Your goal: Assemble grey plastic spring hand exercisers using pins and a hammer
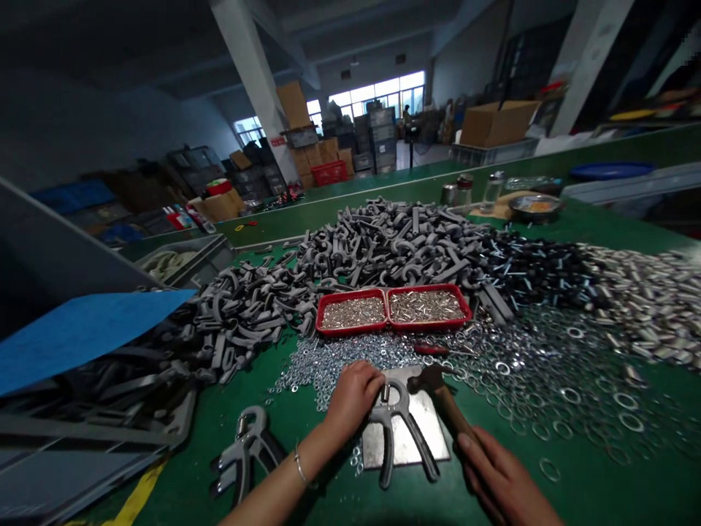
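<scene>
My left hand (pixel 350 398) is closed around the top of a grey hand-grip exerciser (pixel 402 431), holding it on a small metal plate (pixel 408 438) near the table's front edge. My right hand (pixel 501 482) grips the wooden handle of a hammer (pixel 441 394), whose head rests just right of the exerciser's top. Small silver nuts (pixel 323 365) lie scattered just beyond my left hand.
Two red trays (pixel 391 308) of small metal parts sit behind the plate. A big heap of grey handle parts (pixel 377 245) fills the middle. Washers (pixel 569 394) and metal sleeves (pixel 646 299) spread to the right. Finished grips (pixel 246 449) lie left, by grey crates (pixel 93 431).
</scene>
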A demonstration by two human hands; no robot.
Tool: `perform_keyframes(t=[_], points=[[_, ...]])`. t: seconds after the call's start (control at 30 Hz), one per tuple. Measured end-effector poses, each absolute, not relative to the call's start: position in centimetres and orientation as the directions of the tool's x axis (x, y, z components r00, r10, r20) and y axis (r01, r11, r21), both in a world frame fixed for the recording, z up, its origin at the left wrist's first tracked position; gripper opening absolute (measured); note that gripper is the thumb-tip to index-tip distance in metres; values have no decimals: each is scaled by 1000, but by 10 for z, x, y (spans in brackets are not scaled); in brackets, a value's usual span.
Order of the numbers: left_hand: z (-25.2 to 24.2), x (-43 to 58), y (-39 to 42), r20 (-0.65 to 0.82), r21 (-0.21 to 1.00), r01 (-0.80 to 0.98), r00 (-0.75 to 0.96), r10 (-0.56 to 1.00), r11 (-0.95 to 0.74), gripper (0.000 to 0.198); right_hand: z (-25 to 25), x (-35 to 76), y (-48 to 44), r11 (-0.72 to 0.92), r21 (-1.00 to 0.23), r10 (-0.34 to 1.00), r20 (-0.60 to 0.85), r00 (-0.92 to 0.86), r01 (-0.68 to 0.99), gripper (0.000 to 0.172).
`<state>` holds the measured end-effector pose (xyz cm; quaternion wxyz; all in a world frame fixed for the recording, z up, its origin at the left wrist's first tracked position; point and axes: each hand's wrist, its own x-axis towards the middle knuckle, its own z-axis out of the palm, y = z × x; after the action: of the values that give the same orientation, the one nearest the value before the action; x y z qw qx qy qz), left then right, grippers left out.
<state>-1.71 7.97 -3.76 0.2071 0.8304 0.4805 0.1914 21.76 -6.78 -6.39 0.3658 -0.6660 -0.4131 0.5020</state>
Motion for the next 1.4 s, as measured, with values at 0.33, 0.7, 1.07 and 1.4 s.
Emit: perform_keyframes(t=[0.33, 0.7, 1.07, 1.4], points=[[-34, -12, 75, 124, 484, 747, 457, 881, -455, 20, -60, 217, -67, -370, -913, 928, -356, 112, 169, 48], [-50, -15, 70, 288, 161, 703, 639, 714, -693, 11, -42, 227, -64, -297, -900, 945, -324, -34, 319, 37], [-33, -39, 13, 136, 305, 752, 572, 809, -584, 21, 28, 220, -1, 61, -632, 942, -218, -253, 772, 34], [-39, -33, 20, 68, 199, 812, 547, 835, -548, 12, 21, 225, 2, 61, -542, 927, -281, -249, 838, 35]])
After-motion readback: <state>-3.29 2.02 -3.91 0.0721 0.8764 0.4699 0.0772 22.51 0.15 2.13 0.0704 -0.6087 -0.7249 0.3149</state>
